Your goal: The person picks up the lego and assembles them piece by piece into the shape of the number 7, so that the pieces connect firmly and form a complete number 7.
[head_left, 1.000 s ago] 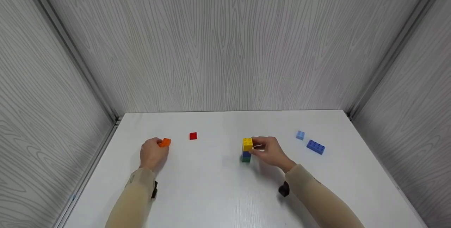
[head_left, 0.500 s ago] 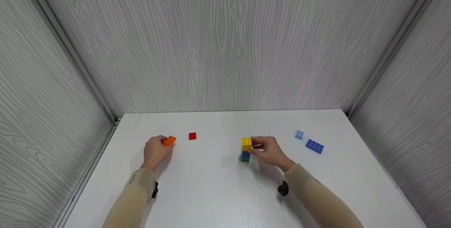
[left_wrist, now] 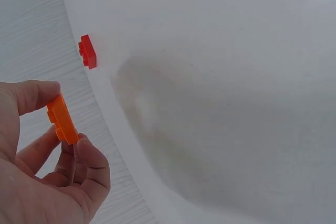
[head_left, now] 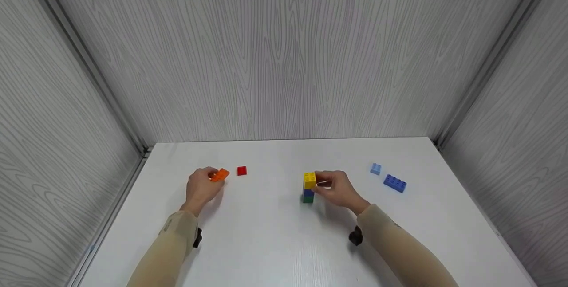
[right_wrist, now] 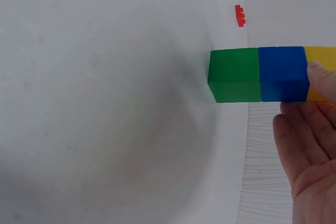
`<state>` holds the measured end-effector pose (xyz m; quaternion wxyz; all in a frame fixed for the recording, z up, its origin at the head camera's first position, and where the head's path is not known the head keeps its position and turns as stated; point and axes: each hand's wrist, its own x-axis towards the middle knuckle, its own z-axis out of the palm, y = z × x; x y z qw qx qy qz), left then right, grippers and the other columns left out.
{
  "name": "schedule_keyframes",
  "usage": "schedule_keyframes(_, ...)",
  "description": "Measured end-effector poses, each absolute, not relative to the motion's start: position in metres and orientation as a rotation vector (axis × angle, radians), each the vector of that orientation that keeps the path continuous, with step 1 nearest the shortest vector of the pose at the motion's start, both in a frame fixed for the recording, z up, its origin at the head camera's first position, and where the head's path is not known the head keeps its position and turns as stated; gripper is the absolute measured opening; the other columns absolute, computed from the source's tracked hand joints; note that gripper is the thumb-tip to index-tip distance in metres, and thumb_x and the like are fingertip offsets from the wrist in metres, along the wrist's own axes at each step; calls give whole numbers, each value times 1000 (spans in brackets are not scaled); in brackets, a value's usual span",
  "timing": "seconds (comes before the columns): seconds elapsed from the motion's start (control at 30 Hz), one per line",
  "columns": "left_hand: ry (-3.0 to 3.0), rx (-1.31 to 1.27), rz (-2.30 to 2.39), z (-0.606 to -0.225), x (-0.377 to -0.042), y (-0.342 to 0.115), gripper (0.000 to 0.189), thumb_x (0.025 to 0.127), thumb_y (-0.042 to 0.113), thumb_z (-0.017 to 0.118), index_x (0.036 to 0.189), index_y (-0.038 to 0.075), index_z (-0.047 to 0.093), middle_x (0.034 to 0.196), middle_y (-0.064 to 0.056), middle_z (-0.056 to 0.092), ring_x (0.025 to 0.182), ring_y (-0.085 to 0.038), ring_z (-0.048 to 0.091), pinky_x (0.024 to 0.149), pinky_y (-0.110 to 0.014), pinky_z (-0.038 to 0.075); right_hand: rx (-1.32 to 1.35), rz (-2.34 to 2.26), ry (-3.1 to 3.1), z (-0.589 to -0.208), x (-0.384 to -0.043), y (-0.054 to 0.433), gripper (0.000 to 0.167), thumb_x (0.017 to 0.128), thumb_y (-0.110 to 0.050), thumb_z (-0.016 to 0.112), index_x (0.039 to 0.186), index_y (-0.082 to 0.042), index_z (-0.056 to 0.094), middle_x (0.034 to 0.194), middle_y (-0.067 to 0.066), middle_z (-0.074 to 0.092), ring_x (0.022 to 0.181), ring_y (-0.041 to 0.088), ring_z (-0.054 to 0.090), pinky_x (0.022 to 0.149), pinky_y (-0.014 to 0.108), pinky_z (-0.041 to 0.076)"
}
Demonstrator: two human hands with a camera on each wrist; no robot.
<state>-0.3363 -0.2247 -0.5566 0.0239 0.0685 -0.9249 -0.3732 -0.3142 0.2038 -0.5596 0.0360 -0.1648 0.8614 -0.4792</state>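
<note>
Between thumb and fingers, my left hand point(head_left: 202, 188) pinches a flat orange building brick point(left_wrist: 62, 118), lifted over the table with its studs turned sideways in the left wrist view. On the right, my right hand point(head_left: 339, 189) holds the yellow brick point(head_left: 309, 180) at the top of a small upright tower. Under the yellow one sits a blue brick point(right_wrist: 283, 73), and a green brick point(right_wrist: 234, 75) forms the base. The thumb lies on the yellow brick's near side. A thin red brick point(head_left: 242, 171) lies just to the right of the orange one.
Toward the right of the white table point(head_left: 266, 242) lie a small light-blue brick point(head_left: 376, 168) and a longer blue brick point(head_left: 395, 183). Grey wood-grain panels point(head_left: 284, 56) stand behind the table and on both sides.
My left hand has moved to the right and slightly away from me with the orange brick, closer to the red one. My right hand stays on the tower.
</note>
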Motion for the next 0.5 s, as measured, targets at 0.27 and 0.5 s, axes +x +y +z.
schedule_keyframes(0.27,-2886,177,-1215,-547,-335,-204,45,104,19,69,144,-1,70,140,-24,67,125,-40,63,120,-57,55,-511,-1467,2645,-560,-314,204,45,104,-13,80,149,-13,74,142,7,79,127,29,77,114,51,63)
schedule_keyframes(0.5,-2870,64,-1235,-538,-331,-184,43,104,18,70,144,1,71,140,-23,67,125,-39,64,119,-57,55,-517,-1466,2641,-561,-315,205,45,104,-13,80,149,-13,74,142,6,79,127,29,77,113,50,64)
